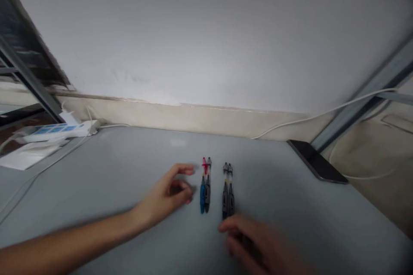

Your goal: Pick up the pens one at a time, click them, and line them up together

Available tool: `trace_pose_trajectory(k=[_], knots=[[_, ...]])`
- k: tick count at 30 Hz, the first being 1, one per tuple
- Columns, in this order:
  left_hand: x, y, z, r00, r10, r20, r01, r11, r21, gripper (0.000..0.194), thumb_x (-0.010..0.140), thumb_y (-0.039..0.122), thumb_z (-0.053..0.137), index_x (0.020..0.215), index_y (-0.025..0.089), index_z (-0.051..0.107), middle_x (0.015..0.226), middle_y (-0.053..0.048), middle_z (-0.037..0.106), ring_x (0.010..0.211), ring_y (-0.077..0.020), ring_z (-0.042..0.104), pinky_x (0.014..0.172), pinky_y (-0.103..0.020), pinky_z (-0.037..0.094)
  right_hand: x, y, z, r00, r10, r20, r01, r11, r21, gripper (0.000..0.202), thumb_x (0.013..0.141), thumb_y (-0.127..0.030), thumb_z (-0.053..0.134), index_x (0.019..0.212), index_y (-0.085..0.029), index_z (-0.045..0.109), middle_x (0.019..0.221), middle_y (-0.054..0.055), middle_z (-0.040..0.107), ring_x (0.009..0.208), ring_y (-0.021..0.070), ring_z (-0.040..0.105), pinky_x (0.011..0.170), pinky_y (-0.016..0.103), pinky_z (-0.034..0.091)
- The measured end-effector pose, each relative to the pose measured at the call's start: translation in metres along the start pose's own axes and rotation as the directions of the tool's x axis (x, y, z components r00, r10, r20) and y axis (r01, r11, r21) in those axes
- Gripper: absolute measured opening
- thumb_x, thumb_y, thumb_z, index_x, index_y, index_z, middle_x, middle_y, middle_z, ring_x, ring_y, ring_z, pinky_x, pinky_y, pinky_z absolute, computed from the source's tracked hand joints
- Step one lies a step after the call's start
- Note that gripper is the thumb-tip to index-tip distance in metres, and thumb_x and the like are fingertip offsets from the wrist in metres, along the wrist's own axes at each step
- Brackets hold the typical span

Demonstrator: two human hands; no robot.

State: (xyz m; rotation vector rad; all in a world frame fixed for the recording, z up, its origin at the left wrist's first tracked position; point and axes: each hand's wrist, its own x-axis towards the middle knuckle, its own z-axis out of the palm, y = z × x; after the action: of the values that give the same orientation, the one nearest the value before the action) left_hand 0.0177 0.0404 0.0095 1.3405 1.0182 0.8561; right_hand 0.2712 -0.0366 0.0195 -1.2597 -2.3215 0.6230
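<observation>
Two pens lie side by side on the grey table: a pen with a red top and blue grip [202, 191] and a grey pen [208, 189]. To their right lies a second pair, a dark grey pen [225, 189] and another dark grey pen [231, 191], almost parallel. My left hand [171, 191] is just left of the red-and-blue pen, thumb and fingers curved apart with nothing between them. At the near end of the right pair is my right hand [254, 238], slightly blurred. Its index finger and thumb are apart, and the index tip is close to the pens' lower ends; contact is unclear.
A white power strip [64, 131] with cables and a white paper [30, 154] are at the left. A black phone [316, 161] lies by the right edge near a metal post [338, 122]. The wall [206, 43] borders the table's back.
</observation>
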Motion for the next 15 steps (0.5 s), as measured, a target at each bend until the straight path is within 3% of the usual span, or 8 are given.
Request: trace_pose_trajectory(k=[2,4,6,10,15], knots=[[-0.019,-0.006,0.002,1.000,0.005,0.016,-0.005,1.000,0.009,0.042,0.083,0.031,0.078,0.118,0.022,0.058,0.081,0.002,0.062,0.075,-0.0152,0.060,0.069,-0.026,0.045,0.006,0.008,-0.001,0.970,-0.223,-0.100,0.190,0.944,-0.269,0.024,0.103,-0.012,0.049,0.115,-0.020,0.069,0.097,0.007,0.082,0.085,0.0210,0.077,0.077,0.029,0.063],[-0.032,-0.012,0.006,1.000,0.017,0.017,-0.018,0.998,0.054,0.034,0.088,0.035,0.074,0.117,0.023,0.060,0.084,0.000,0.062,0.072,-0.0142,0.056,0.065,-0.025,0.041,0.012,0.017,0.001,0.921,-0.370,-0.120,0.295,0.865,-0.406,0.029,0.104,-0.009,0.046,0.119,-0.016,0.070,0.110,0.012,0.081,0.101,0.0280,0.075,0.087,0.041,0.063],[-0.040,-0.015,0.011,0.998,0.066,0.011,-0.067,0.993,0.093,0.029,0.091,0.035,0.071,0.116,0.024,0.061,0.085,0.000,0.061,0.075,-0.0151,0.057,0.068,-0.025,0.042,0.018,0.024,0.005,0.875,-0.468,-0.125,0.353,0.792,-0.498,0.033,0.105,-0.006,0.043,0.116,-0.014,0.073,0.109,0.013,0.082,0.102,0.0314,0.074,0.087,0.046,0.063],[-0.043,-0.017,0.013,0.995,0.096,0.039,-0.100,0.987,0.124,0.023,0.094,0.036,0.068,0.113,0.026,0.063,0.087,-0.001,0.059,0.079,-0.0165,0.057,0.072,-0.026,0.043,0.024,0.029,0.012,0.819,-0.559,-0.128,0.384,0.700,-0.602,0.044,0.107,-0.004,0.035,0.097,-0.013,0.077,0.097,0.012,0.083,0.089,0.0288,0.074,0.080,0.044,0.062],[-0.044,-0.016,0.009,0.995,0.087,0.055,-0.091,0.993,0.076,0.021,0.097,0.041,0.065,0.110,0.025,0.063,0.085,-0.001,0.057,0.079,-0.0168,0.055,0.071,-0.027,0.043,0.025,0.022,0.001,0.788,-0.607,-0.099,0.429,0.658,-0.619,0.050,0.110,-0.007,0.031,0.095,-0.013,0.078,0.099,0.011,0.084,0.088,0.0276,0.074,0.087,0.044,0.060]])
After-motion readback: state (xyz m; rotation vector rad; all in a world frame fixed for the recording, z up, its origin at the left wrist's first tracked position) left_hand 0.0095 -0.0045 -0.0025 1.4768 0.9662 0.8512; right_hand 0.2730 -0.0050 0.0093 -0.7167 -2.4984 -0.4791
